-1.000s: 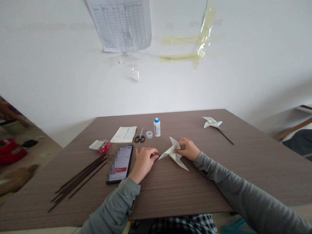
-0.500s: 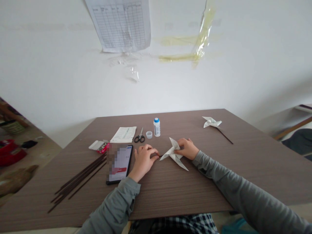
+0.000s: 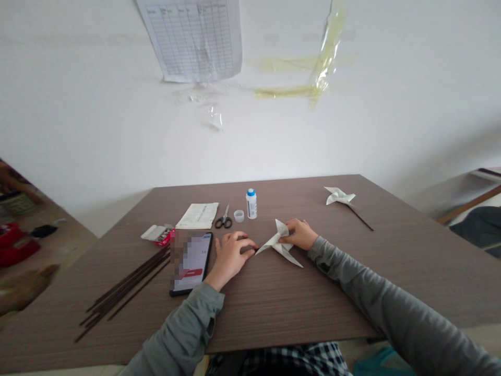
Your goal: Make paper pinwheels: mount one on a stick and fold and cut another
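Note:
A white paper pinwheel (image 3: 277, 244) with printed text on its blades lies close to the tabletop between my hands. My right hand (image 3: 300, 234) grips it from the right, fingers closed on a blade near the centre. On the other side my left hand (image 3: 235, 254) is closed, thumb and forefinger pinched at the tip of the left blade. A short dark bit, like the end of a stick, shows at those fingertips; most of it is hidden. Farther back on the right lies another paper pinwheel (image 3: 338, 197) on a dark brown stick (image 3: 360, 217).
Left of my left hand lies a phone (image 3: 191, 265); beyond it are several dark sticks (image 3: 121, 287) and an opened red-and-white box (image 3: 161, 235). Folded paper (image 3: 198, 216), scissors (image 3: 224, 219), a small clear cap (image 3: 238, 215) and a blue-capped white bottle (image 3: 251, 203) stand toward the wall.
The pinwheel has turned and tilted slightly in my right hand, its upper blade shifting a little right. My left hand stays nearly in place.

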Available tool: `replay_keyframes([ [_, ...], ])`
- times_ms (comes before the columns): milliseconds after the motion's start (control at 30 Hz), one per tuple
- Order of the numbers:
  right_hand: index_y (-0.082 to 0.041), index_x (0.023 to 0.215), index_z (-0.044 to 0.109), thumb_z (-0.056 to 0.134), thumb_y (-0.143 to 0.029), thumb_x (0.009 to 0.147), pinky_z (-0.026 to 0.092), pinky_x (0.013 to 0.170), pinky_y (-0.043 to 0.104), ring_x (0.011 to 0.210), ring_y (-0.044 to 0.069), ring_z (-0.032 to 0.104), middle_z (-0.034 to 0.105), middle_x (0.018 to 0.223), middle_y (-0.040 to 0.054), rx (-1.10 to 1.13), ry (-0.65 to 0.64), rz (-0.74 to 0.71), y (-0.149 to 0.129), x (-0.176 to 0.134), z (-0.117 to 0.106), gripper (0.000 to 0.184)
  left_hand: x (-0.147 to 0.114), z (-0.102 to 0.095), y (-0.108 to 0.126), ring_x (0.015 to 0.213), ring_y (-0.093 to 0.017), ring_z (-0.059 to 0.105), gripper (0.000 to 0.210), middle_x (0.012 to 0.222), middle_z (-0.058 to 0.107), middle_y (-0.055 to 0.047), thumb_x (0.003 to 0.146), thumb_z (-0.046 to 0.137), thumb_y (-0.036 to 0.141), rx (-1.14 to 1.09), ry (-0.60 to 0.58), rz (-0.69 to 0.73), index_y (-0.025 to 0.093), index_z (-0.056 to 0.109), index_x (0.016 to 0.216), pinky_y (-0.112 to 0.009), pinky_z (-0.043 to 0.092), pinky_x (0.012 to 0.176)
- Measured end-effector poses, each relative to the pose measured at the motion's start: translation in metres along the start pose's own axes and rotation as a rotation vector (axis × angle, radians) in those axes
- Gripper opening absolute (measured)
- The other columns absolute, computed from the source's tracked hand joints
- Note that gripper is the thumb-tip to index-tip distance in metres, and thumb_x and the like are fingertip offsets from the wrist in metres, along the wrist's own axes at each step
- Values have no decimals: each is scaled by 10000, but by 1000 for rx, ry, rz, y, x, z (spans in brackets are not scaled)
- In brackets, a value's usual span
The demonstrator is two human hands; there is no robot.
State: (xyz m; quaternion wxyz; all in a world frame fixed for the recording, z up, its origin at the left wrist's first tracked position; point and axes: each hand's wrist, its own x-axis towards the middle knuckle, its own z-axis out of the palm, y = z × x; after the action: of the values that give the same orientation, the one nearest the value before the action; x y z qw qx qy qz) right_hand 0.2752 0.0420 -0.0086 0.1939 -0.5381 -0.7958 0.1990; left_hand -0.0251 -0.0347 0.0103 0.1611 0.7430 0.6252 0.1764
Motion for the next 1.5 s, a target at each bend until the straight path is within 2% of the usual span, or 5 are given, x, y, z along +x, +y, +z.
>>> replay_keyframes([
  [200, -344, 1058, 1053, 1003, -328, 1048, 487, 1458, 765, 1561, 470, 814, 991, 1378, 88, -78, -115, 87, -25, -3, -13, 54, -3, -12, 16, 1756, -491, 665, 321, 1692, 879, -60, 1126, 925, 191, 13, -55, -76, 461, 1073, 1215, -905, 357, 1550],
  [700, -291, 951, 1001, 1037, -224, 983, 395, 1523, 767, 1531, 427, 851, 1007, 1375, 88, -28, -112, 224, -40, 2, -16, 82, -4, -6, 9, 1753, -474, 674, 306, 1709, 865, -61, 1125, 916, 204, -5, -24, -69, 458, 1066, 1206, -910, 304, 1569],
  [900, -283, 899, 988, 1042, -224, 945, 336, 1554, 762, 1449, 411, 902, 1025, 1227, 63, 8, -117, 262, -41, 6, -17, 93, -3, -5, 6, 1781, -479, 643, 319, 1769, 831, -59, 1144, 889, 226, 8, -35, -57, 469, 1061, 1259, -911, 296, 1573],
  [1267, -341, 993, 1030, 1034, -268, 893, 277, 1590, 701, 1504, 407, 878, 1028, 1220, 30, -31, -128, 352, -43, 15, -12, 124, -3, -4, 5, 1800, -493, 628, 330, 1790, 825, -70, 1139, 886, 222, -12, -36, -45, 471, 1065, 1261, -957, 260, 1563],
  [1500, -331, 1081, 1027, 1024, -268, 874, 271, 1575, 705, 1578, 404, 807, 1007, 1344, 52, -95, -134, 377, -42, 22, -6, 217, -2, -1, 3, 1796, -482, 615, 311, 1797, 821, -58, 1148, 881, 261, -4, -40, -36, 485, 1060, 1267, -951, 261, 1561],
])
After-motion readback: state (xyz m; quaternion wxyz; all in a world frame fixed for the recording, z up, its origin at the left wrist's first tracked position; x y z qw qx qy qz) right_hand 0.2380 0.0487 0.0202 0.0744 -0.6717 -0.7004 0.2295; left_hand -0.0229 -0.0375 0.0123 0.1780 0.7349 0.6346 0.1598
